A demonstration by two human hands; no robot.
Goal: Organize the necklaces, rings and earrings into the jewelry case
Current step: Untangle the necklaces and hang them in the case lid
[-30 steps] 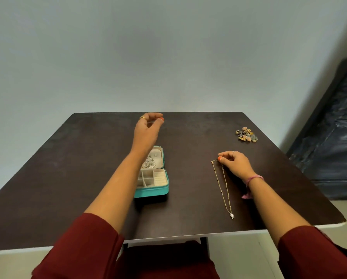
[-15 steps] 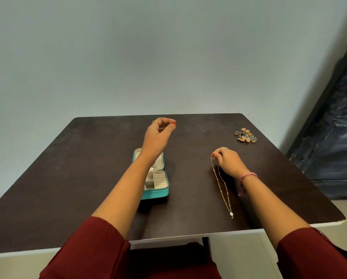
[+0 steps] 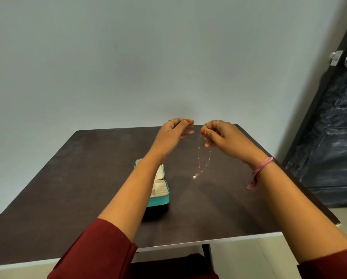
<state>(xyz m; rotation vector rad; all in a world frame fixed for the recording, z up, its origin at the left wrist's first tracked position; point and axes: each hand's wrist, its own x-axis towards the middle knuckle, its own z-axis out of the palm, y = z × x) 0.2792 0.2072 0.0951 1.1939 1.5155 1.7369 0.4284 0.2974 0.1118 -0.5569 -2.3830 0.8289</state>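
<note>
A: What surface is that?
B: A dark matte wooden table (image 3: pixel 78 178) against a plain pale wall.
A: And the hands?
B: The right hand (image 3: pixel 223 137) pinches a thin beaded gold necklace (image 3: pixel 204 158) that dangles in a loop. The left hand (image 3: pixel 173 133), at nine o'clock of it, has curled fingers; whether it holds anything, I cannot tell.
A: The case?
B: The open teal jewelry case (image 3: pixel 160 190), cream-lined, sits at seven o'clock of the necklace.

The person is wearing dark red sleeves (image 3: pixel 100 244) ending below the elbows. A pink thread bracelet (image 3: pixel 259 170) is circling the right wrist, its loose end dangling. Orange-red polish is showing on the fingernails (image 3: pixel 203 132), and slim rings (image 3: pixel 172 122) are sitting on both hands.
</note>
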